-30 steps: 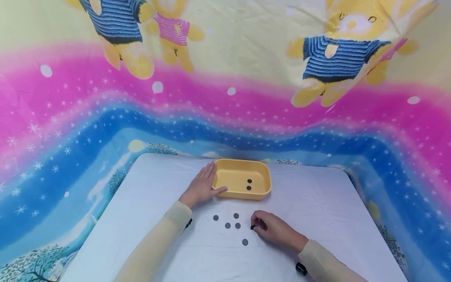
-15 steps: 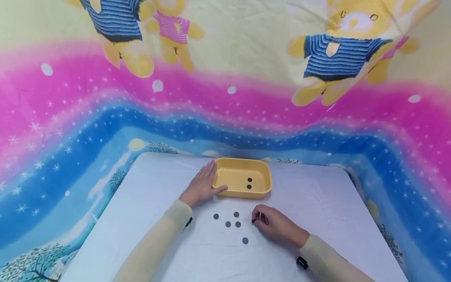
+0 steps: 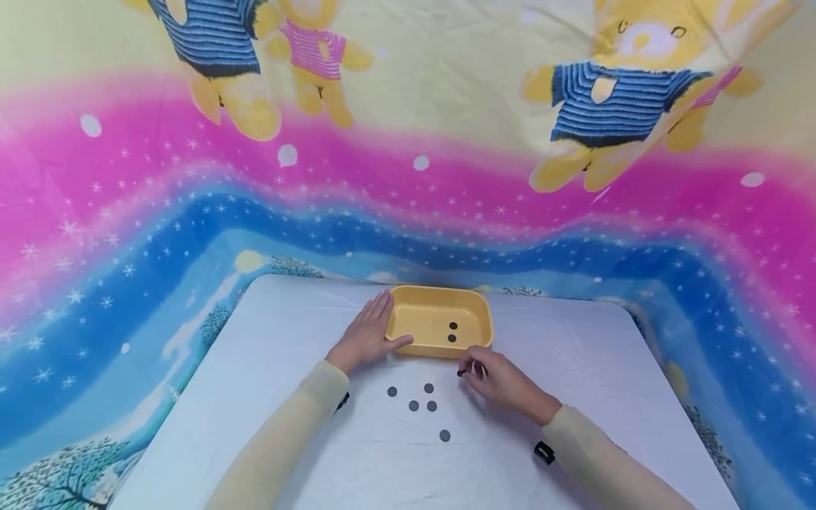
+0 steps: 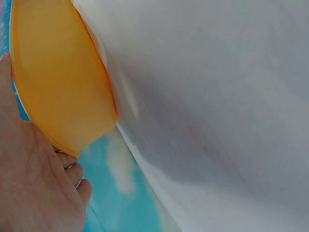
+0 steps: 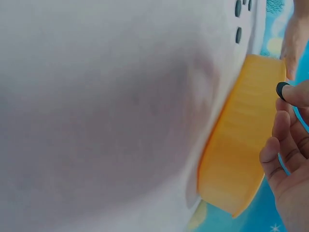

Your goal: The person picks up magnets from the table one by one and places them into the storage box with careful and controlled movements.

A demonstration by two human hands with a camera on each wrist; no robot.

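A yellow rectangular tray [image 3: 421,350] stands near the far edge of the white-covered table. My left hand [image 3: 365,338] lies along its left end with straight fingers, the thumb over the near rim. Between thumb and fingertips, my right hand [image 3: 503,382] pinches a small dark round disc [image 5: 281,90], held just in front of the tray's near right corner. Two similar discs [image 3: 453,326] lie inside the tray on the right half of its floor. Several grey discs [image 3: 414,406] are spread flat on the table between my forearms.
The white tablecloth [image 3: 306,453] reaches out to both sides of my arms. Right behind the tray hangs a patterned cloth backdrop [image 3: 408,241] with bears and snowflakes. A black wrist device [image 3: 545,452] shows by my right sleeve.
My right hand has carried the pinched disc up and away from me, from beside the loose discs to the tray's near rim. The left hand and tray have stayed put.
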